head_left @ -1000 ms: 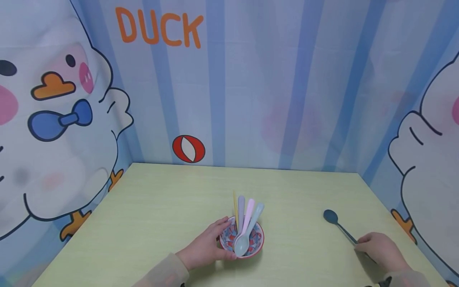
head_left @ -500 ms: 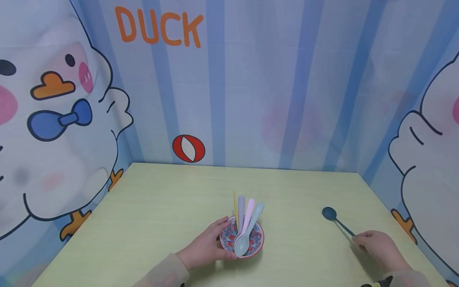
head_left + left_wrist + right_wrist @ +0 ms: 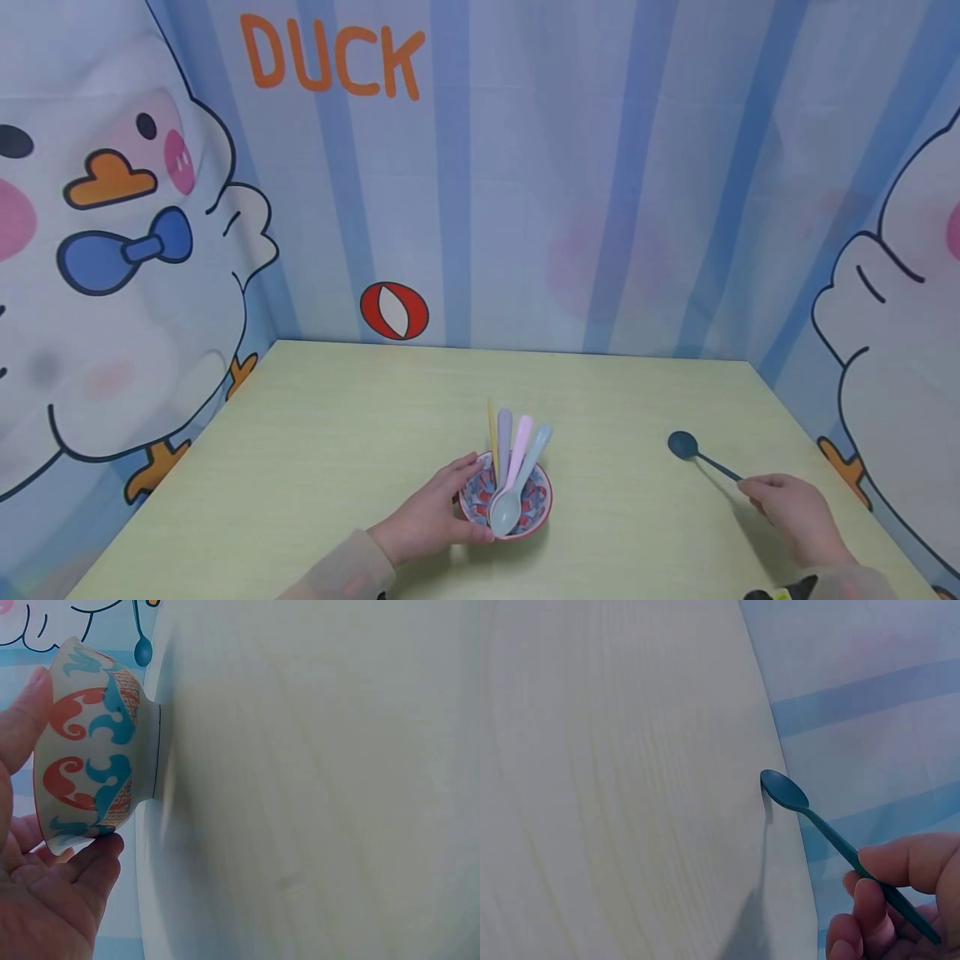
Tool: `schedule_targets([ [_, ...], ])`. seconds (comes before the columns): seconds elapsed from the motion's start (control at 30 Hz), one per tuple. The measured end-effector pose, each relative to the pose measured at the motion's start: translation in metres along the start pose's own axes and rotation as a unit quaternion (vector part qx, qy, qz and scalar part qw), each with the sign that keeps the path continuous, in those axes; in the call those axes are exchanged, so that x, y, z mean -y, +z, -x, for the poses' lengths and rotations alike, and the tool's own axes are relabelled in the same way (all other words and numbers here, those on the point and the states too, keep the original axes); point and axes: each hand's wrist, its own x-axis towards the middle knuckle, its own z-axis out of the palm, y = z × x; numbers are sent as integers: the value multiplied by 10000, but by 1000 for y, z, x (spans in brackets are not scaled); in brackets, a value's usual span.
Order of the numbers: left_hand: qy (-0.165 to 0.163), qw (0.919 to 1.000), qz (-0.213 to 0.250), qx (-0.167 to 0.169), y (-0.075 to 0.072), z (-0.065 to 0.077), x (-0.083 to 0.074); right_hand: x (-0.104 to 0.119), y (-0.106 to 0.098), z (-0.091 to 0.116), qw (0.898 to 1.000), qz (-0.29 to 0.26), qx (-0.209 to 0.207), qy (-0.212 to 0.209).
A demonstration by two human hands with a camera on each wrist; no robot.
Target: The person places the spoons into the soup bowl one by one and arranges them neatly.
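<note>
My left hand point(image 3: 427, 517) grips the side of a small patterned bowl point(image 3: 542, 521), thumb at the near rim and fingers round the left side. In the left wrist view the bowl point(image 3: 97, 750) shows red and blue swirls on white. Leaning in it are a pale blue spoon point(image 3: 507, 510), a pink spoon point(image 3: 521, 446), a purple handle point(image 3: 505, 433) and a thin yellow stick point(image 3: 492, 429). On the right, my right hand point(image 3: 798, 512) pinches a dark teal spoon point(image 3: 682, 445) by its handle, bowl end pointing away to the left. The right wrist view shows this spoon point(image 3: 784, 789) with its shadow on the table.
The pale yellow-green table point(image 3: 360, 417) spreads between and beyond both hands. A blue striped backdrop point(image 3: 510, 167) with duck drawings rises behind the far edge and along both sides.
My right hand has raised the handle of the teal spoon and carried it slightly away and to the left. My left hand, the bowl and its contents have stayed put.
</note>
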Motion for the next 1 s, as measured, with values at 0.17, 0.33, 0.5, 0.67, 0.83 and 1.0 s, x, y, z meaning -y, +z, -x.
schedule_targets([
  [0.17,-6,10000,19,-2,0,0,0,2,3,-1,9990,-302,-180,277],
  [0.33,8,10000,-16,-12,0,0,0,3,4,-2,9956,-772,-329,423],
  [0.5,-2,10000,-64,-28,0,1,-1,6,5,-3,9864,-1464,-512,540],
  [0.67,-21,10000,-61,-33,0,1,-3,9,7,-3,9719,-2142,-682,693],
  [0.83,-26,10000,-36,-34,0,2,-4,11,9,-2,9526,-2799,-801,887],
  [1.0,-40,10000,-37,-49,0,2,-3,14,10,1,9389,-3182,-954,898],
])
